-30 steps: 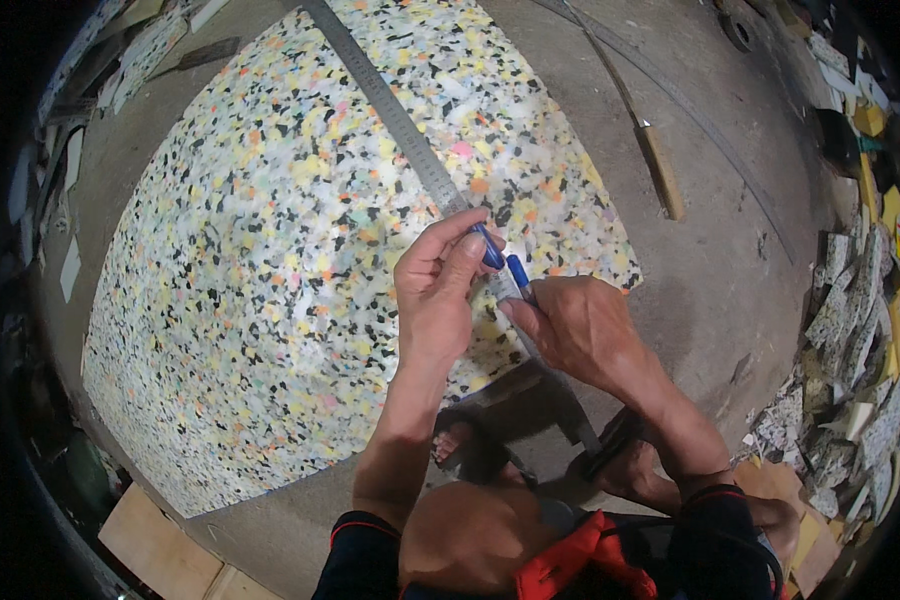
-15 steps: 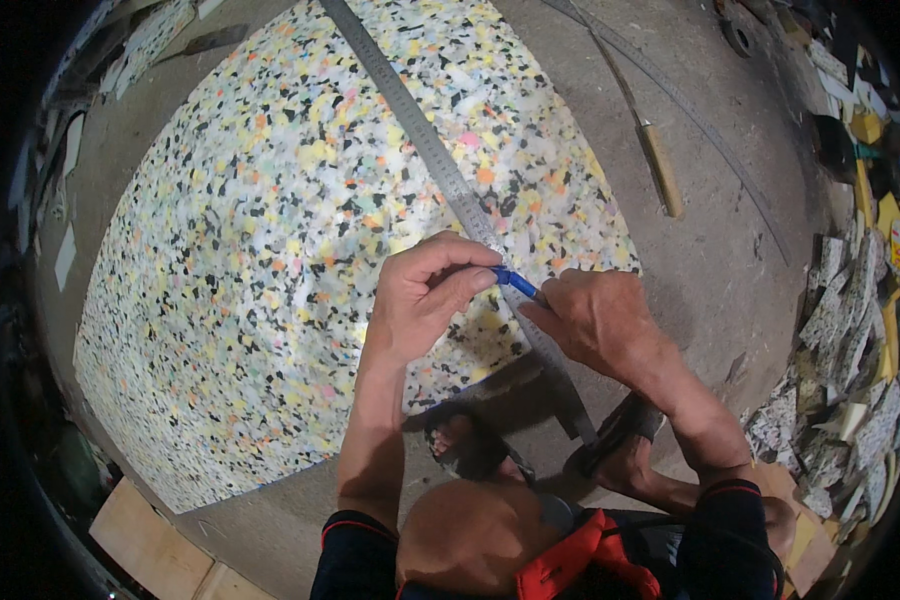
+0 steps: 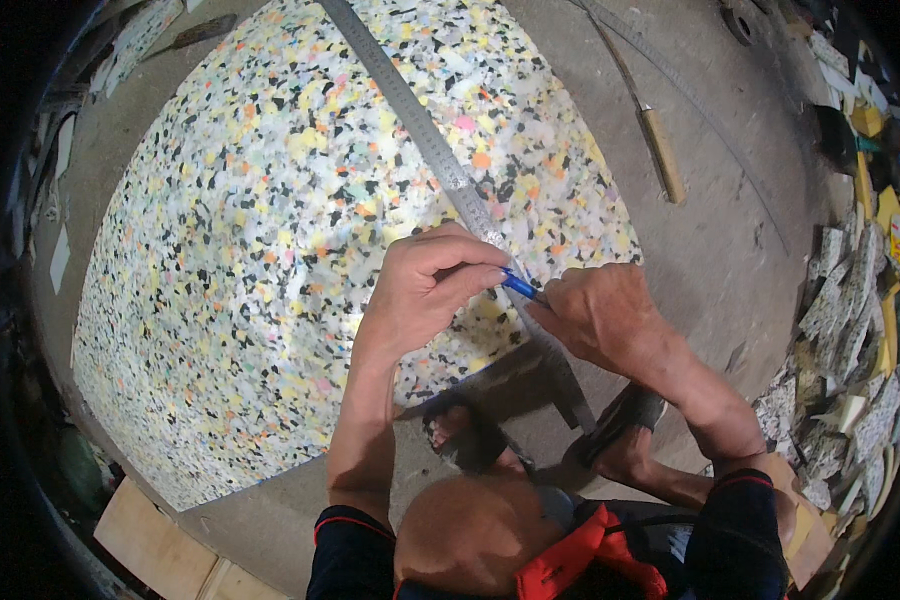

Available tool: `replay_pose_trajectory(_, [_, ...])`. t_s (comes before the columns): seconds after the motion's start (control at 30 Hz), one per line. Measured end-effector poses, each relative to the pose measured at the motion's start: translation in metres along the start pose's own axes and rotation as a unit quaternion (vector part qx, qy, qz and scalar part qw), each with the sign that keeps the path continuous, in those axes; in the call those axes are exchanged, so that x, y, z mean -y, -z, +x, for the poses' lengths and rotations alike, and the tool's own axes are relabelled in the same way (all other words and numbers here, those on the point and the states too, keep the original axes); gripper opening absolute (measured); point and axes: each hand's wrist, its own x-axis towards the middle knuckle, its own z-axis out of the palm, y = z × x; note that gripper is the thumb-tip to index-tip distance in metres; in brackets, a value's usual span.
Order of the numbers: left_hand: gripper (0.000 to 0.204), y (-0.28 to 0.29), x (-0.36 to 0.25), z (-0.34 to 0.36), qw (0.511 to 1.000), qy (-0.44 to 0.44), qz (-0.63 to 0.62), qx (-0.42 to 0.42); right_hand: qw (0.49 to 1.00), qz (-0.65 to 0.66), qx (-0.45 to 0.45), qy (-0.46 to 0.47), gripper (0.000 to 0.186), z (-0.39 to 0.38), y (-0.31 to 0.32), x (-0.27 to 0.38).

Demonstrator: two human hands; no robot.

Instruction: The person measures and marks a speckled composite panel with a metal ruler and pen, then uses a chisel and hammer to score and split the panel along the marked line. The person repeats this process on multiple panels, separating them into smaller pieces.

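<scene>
A large sheet of speckled rebonded foam (image 3: 220,250) lies on the floor, and a long metal ruler (image 3: 390,85) runs diagonally across it past its near edge. Over the ruler, both hands meet at a blue pen (image 3: 521,286). My left hand (image 3: 420,285) is closed, with thumb and forefinger pinched at the pen's upper left end. My right hand (image 3: 602,312) wraps its fingers around the other end in a fist. Whether the pinched end is a cap or the pen's tip is hidden by the fingers.
A long thin knife with a wooden handle (image 3: 662,155) lies on the floor right of the foam, beside a curved metal strip (image 3: 705,90). Foam scraps (image 3: 835,290) are heaped along the right side. Wooden boards (image 3: 155,535) lie at the lower left. My sandalled feet (image 3: 625,430) stand at the near edge.
Both hands stay on the pen above the ruler, the left having shifted slightly. The view has moved a little; the foam, ruler and knife look unmoved.
</scene>
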Motion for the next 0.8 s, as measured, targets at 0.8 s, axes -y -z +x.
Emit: replay_pose_trajectory(0.8, [0.061,-0.04,0.029,0.011,0.983,0.075,0.096,-0.136,0.986,0.133,0.079,-0.066,0.042,0.014,-0.022,0.006])
